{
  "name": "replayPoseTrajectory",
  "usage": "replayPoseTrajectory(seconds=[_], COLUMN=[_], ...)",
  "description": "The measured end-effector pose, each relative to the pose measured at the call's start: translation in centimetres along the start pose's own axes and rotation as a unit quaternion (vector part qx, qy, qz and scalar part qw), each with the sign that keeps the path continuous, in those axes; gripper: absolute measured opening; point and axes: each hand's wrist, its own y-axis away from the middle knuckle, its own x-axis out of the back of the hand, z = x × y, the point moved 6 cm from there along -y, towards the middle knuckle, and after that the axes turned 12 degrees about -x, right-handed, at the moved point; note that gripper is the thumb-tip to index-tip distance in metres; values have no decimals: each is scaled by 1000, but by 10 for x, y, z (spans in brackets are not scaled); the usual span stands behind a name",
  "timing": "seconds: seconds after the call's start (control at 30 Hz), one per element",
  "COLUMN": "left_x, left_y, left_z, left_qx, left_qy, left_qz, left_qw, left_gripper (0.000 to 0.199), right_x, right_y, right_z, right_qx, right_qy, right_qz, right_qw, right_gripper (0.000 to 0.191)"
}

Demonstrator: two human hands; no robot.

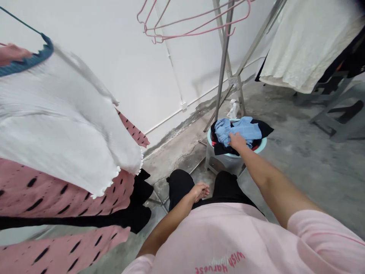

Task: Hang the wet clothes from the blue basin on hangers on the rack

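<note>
I have the right hand (236, 140) on the blue garment (246, 128), atop dark clothes (264, 128) in the turquoise basin (262, 145); from here I cannot tell whether it grips. The left hand (200, 191) hangs half-open near the black trousers (180, 185).

Dk. clothes (264, 128) pt.-hidden by blue cloth (249, 129)

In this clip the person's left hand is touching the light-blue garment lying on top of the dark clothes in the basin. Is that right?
Not quite: in the head view, it is the right hand that touches the light-blue garment on top of the dark clothes in the basin.
</note>
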Motion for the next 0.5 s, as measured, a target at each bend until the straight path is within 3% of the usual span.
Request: replayPoseTrajectory(seconds=[0.2, 0.3, 0.4, 0.5], left_x=[1, 2, 1, 0], left_y=[0, 2, 3, 4], left_z=[-1, -2, -2, -2], left_qx=[-5, -7, -7, -6], left_qy=[4, 5, 4, 1], left_qz=[1, -3, -7, -9], left_qw=[1000, 1000, 1000, 1000], left_gripper=[8, 6, 6, 7], right_x=[14, 20, 34, 66], right_y=[-14, -8, 2, 8], right_z=[-13, -10, -4, -6], right_qx=[1, -6, -8, 31], right_qy=[-72, -172, -308, -454], right_qz=[-51, -66, -81, -82], right_qw=[996, 983, 948, 886], right_gripper=[19, 19, 25, 34])
